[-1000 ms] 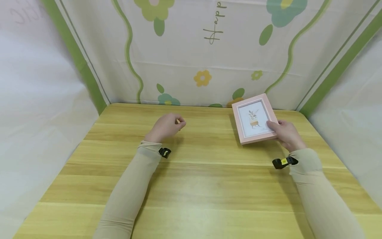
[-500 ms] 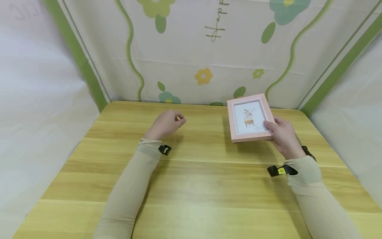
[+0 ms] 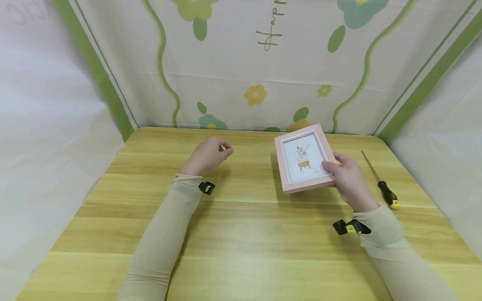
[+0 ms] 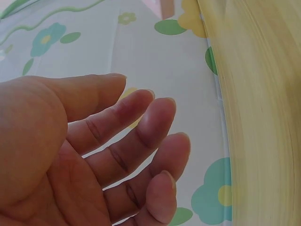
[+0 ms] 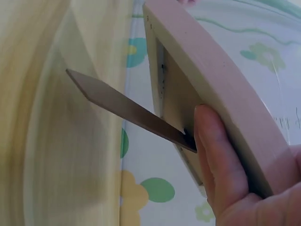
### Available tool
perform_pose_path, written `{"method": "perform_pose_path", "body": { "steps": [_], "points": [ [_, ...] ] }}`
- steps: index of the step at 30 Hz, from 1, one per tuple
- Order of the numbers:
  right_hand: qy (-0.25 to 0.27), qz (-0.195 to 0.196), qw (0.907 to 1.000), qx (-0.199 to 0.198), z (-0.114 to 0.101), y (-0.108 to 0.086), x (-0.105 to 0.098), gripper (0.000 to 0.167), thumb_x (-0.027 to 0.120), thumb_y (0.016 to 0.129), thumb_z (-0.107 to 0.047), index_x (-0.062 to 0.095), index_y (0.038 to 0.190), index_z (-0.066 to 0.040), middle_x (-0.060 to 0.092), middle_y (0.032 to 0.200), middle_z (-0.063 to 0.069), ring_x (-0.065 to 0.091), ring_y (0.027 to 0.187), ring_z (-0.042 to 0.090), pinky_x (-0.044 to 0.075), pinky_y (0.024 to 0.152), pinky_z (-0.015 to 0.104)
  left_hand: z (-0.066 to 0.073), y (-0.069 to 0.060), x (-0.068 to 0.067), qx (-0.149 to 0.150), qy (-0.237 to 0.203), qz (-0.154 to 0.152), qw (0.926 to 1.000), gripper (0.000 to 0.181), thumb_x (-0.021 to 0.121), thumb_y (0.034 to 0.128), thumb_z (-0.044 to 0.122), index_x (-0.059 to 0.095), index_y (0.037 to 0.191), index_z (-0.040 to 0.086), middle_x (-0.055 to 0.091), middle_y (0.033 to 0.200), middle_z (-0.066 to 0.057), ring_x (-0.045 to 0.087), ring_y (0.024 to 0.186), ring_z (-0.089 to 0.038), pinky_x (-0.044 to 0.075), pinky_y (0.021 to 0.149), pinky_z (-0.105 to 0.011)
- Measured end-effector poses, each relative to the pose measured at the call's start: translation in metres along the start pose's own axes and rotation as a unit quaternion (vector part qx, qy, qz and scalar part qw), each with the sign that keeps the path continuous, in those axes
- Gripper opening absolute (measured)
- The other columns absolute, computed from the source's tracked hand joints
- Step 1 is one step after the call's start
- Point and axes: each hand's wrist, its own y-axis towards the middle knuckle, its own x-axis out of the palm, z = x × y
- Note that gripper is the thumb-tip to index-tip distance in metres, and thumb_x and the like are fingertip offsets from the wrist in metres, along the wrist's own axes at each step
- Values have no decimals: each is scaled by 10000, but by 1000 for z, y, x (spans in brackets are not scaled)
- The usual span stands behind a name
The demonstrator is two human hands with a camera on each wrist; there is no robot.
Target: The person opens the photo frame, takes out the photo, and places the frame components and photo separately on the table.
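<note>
Held up over the right half of the table is a pink picture frame [image 3: 297,161] with a potted-plant print, tilted and facing me. My right hand [image 3: 352,179] grips its lower right corner, thumb on the front and fingers behind. In the right wrist view the back of the frame shows, with its brown stand leg [image 5: 117,103] folded out behind. My left hand [image 3: 208,154] hovers over the left middle of the table, fingers loosely curled. In the left wrist view nothing lies between its fingers.
A screwdriver [image 3: 385,192] with a black and yellow handle lies right of my right hand. Its shaft points to the table's back edge. Behind the wooden table [image 3: 241,234] hangs a white flowered curtain [image 3: 222,58], with white sheets at both sides.
My right hand has moved left and a little closer to me, carrying the picture frame. The screwdriver has come into view beside it. My left hand stays nearly still.
</note>
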Motion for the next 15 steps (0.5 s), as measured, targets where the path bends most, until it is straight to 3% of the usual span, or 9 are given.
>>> {"method": "perform_pose_path", "body": {
  "steps": [7, 15],
  "points": [
    [-882, 119, 9959, -156, 3, -7, 8, 628, 454, 1026, -151, 177, 1550, 56, 532, 1224, 364, 703, 790, 161, 583, 694, 310, 0, 0, 1, 17, 24, -13, 10000, 250, 549, 1027, 293, 720, 1098, 125, 709, 972, -55, 621, 805, -194, 487, 686, -359],
    [-2088, 171, 9762, -557, -1, -14, 20, 630, 479, 1021, -168, 203, 1552, 31, 570, 1224, 342, 679, 925, 350, 585, 677, 335, 1, -1, 2, 4, -45, -15, 10000, 244, 556, 1024, 298, 722, 1087, 131, 692, 930, -20, 615, 781, -191, 486, 673, -353]
  ]
}}
